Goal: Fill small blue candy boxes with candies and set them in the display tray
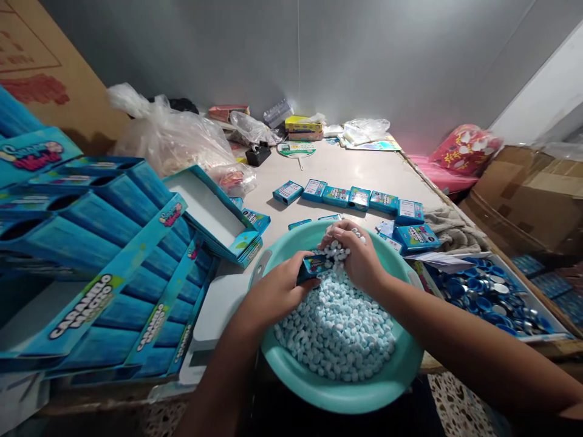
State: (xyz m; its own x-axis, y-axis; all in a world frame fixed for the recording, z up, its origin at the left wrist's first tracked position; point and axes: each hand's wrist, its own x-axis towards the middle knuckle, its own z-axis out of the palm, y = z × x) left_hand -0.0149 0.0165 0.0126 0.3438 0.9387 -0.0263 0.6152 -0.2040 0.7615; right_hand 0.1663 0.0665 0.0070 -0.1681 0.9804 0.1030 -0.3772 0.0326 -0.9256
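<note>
A turquoise basin (346, 400) holds a heap of small pale-blue candies (341, 328). My left hand (285, 285) grips a small blue candy box (313, 266) over the basin's left side, its end facing right. Cupped around some of the candies, my right hand (357, 252) is closed beside the box's end, and candies spill below its fingers. Whether any candies are inside the box I cannot tell. Several more blue boxes (337, 196) stand in a row on the table beyond the basin.
At the left, blue display cartons (113, 291) are stacked beside an open tray carton (209, 206). A white box of blue caps (483, 297) sits at the right, near a grey cloth (455, 230). Plastic bags (173, 133) lie toward the back left.
</note>
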